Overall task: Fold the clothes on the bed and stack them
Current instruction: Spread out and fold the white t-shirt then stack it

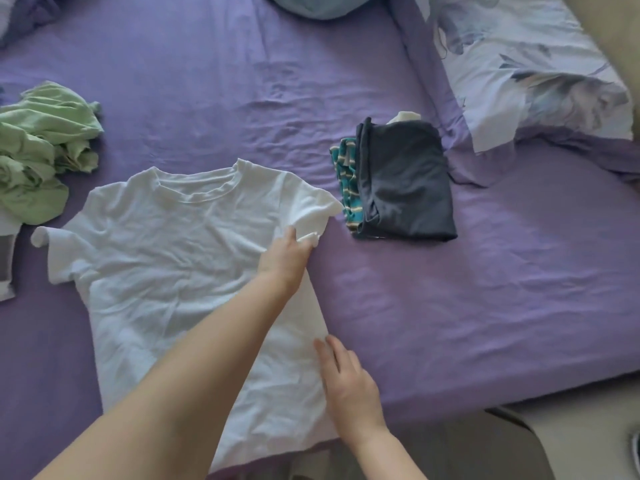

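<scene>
Wrinkled purple bed sheet (214, 98) covers the whole surface, with a broad bare stretch across the middle and another toward the near right corner, where the bed ends. No boxes or baskets show; the clothes lie straight on the sheet. A white short-sleeved cotton T-shirt (156, 271) is spread flat near the front edge, collar pointing away. The left hand (285, 258) reaches across it and pinches the bunched hem of the right sleeve between closed fingers. The right hand (349, 382) lies on the shirt's right side seam, near the hem, fingers straight and close together, gripping nothing. Just beyond the sleeve sits a folded stack: a dark navy garment (405, 181) on top of a teal striped one (348, 181). A crumpled pale green garment (41, 150) lies at the left edge, apart from the shirt. A floral pillowcase (540, 74) fills the far right corner.
</scene>
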Available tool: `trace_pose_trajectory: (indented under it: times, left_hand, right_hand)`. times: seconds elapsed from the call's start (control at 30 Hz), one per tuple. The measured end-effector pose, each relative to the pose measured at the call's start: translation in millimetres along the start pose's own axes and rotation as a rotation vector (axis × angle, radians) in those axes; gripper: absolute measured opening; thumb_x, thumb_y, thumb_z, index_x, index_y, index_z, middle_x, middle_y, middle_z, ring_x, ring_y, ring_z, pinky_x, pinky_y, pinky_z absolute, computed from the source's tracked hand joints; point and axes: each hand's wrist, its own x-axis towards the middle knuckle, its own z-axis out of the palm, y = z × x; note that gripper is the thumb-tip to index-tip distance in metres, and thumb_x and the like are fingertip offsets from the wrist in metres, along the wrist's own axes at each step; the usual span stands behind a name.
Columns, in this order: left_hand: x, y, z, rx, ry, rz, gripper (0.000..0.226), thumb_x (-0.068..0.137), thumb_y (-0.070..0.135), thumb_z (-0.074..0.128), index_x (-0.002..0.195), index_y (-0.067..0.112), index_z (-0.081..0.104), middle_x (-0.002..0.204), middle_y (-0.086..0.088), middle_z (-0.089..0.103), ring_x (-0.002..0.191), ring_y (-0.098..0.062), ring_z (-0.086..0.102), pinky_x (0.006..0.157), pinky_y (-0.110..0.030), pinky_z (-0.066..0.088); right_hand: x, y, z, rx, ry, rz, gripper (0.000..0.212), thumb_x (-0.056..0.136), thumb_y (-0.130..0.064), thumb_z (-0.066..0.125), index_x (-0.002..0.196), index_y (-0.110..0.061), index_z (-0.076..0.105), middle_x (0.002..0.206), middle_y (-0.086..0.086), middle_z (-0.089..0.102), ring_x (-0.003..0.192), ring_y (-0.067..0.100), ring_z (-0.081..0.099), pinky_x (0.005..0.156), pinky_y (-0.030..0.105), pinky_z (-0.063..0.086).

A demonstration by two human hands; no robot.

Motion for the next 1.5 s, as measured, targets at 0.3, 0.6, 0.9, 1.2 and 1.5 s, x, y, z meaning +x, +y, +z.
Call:
trace_pose_trajectory:
  times: [0.3,0.6,0.9,1.2,1.5]
  left_hand:
    - [-76.8,13.0,52.3,0.121,-0.104,0.073,0.073,0.097,0.023,0.046,0.152,0.025,-0.002,0.154,-0.015,-0.026,0.145,-0.032,-0.004,0.111,-0.041,0.028]
    - [-154.3,10.0,72.5,0.211,-0.267,0.226,0.060,0.099,0.027,0.038,0.151,0.024,0.007,0.158,-0.011,-0.014,0.146,-0.031,-0.008,0.112,-0.048,0.020]
    - [-221.1,5.3,97.4,0.014,-0.260,0.165,0.053,0.094,0.039,0.045,0.144,0.034,0.028,0.159,-0.008,-0.001,0.145,-0.028,0.002,0.113,-0.047,0.017]
    - [-237.1,45.9,91.3,0.005,-0.068,0.040,0.048,0.077,0.050,0.052,0.113,0.018,0.049,0.119,-0.003,0.048,0.117,-0.026,0.042,0.108,-0.051,0.021]
    - [-238.4,3.5,56.4,0.134,0.127,-0.166,0.031,0.075,0.002,0.062,0.104,0.012,0.060,0.101,-0.007,0.061,0.090,-0.027,0.061,0.061,-0.031,0.046]
  right_hand:
    - [-17.1,3.4,20.4,-0.019,-0.047,0.168,0.061,0.097,-0.011,0.039,0.147,-0.036,0.015,0.153,-0.006,0.019,0.098,0.025,0.061,0.074,0.034,0.046]
    - [-42.6,-9.7,21.2,0.021,-0.056,0.200,0.072,0.091,-0.008,0.046,0.148,-0.036,0.013,0.152,-0.001,0.020,0.105,0.027,0.057,0.075,0.033,0.046]
    - [-74.2,-33.4,20.2,0.359,0.048,0.344,0.055,0.093,-0.011,0.045,0.144,-0.024,0.031,0.133,0.007,0.048,0.112,0.028,0.052,0.085,0.035,0.044]
    - [-74.8,-43.3,-0.3,0.940,0.256,0.622,0.061,0.085,0.002,0.045,0.140,-0.022,0.037,0.101,0.004,0.064,0.065,0.023,0.061,0.059,0.030,0.054]
    - [-74.7,-29.6,-29.8,0.579,0.137,0.462,0.053,0.090,0.001,0.034,0.136,-0.023,0.042,0.122,0.005,0.052,0.078,0.026,0.057,0.064,0.032,0.053]
